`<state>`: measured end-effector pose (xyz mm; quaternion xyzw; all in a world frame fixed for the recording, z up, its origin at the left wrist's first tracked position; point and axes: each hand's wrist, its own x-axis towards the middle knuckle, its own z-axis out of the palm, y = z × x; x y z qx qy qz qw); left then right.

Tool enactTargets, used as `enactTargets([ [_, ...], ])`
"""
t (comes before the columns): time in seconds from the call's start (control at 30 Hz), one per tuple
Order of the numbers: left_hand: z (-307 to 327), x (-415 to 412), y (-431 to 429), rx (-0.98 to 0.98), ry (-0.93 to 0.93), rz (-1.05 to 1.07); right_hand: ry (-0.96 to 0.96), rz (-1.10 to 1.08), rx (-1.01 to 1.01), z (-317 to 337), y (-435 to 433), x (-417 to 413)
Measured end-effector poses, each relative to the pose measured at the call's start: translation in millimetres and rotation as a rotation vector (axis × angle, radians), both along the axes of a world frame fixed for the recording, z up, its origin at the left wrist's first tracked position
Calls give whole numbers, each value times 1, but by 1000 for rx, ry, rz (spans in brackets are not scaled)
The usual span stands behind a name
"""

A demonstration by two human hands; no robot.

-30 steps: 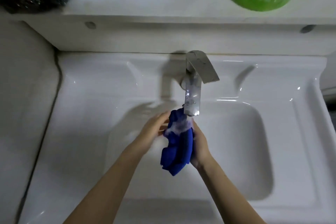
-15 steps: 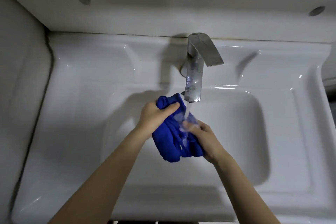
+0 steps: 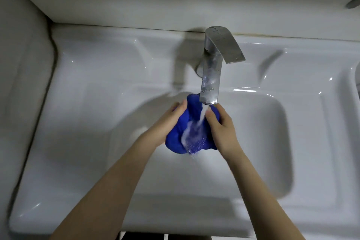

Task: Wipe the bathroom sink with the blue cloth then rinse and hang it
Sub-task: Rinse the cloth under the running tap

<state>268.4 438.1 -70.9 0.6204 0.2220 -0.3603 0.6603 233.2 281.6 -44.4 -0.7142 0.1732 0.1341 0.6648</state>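
The blue cloth [image 3: 191, 122] is bunched up over the basin of the white sink [image 3: 272, 142], directly under the chrome faucet [image 3: 212, 72]. Water runs from the spout onto the cloth's middle and foams there. My left hand [image 3: 165, 124] grips the cloth's left side, thumb on top. My right hand [image 3: 222, 128] grips its right side, fingers curled into the fabric. Part of the cloth is hidden behind both hands.
A white ledge [image 3: 175, 0] with two round fittings overhangs the back of the sink. A tiled wall [image 3: 21, 64] closes the left side. The sink's flat rim [image 3: 87, 76] runs around the basin, with a second rim edge at far right.
Both hands have shifted on the cloth, spreading it so the water stream now hits its middle. The camera has tilted down; the green bottle on the ledge has left view.
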Motion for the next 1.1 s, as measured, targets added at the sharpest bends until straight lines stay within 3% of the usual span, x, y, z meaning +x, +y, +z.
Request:
enactTargets([
  [0.07,-1,-5,-26,-75,125,144,-16,35,-90,-3,31,-20],
  [0.13,-7,-15,-46,-173,295,286,-7,17,-361,-21,41,-15],
  [0.2,-12,-26,-64,-175,307,360,81,-52,-574,-42,27,15],
  [0.27,-12,-31,-69,-50,224,454,127,-135,-501,-53,17,32],
  [0.33,-16,-26,-60,-62,201,495,97,-117,-435,-47,29,10],
  [0.4,-24,-24,-50,-108,233,467,30,-29,-442,-34,47,-17],
  [0.5,-24,-31,-57,-67,177,464,106,-53,-460,-54,35,14],
  [0.6,-26,-23,-59,139,63,424,176,-208,-294,-66,26,24],
  [0.67,-32,-10,-50,111,113,429,117,-172,-246,-55,39,-4],
  [0.77,-33,-18,-52,0,156,475,79,-114,-355,-52,41,-4],
  [0.9,-35,-23,-64,134,65,359,173,-278,-307,-65,27,16],
  [1.0,-39,-19,-48,115,94,453,114,-98,-299,-49,47,-24],
  [1.1,-36,-47,-60,34,105,460,122,-99,-407,-69,33,-4],
])
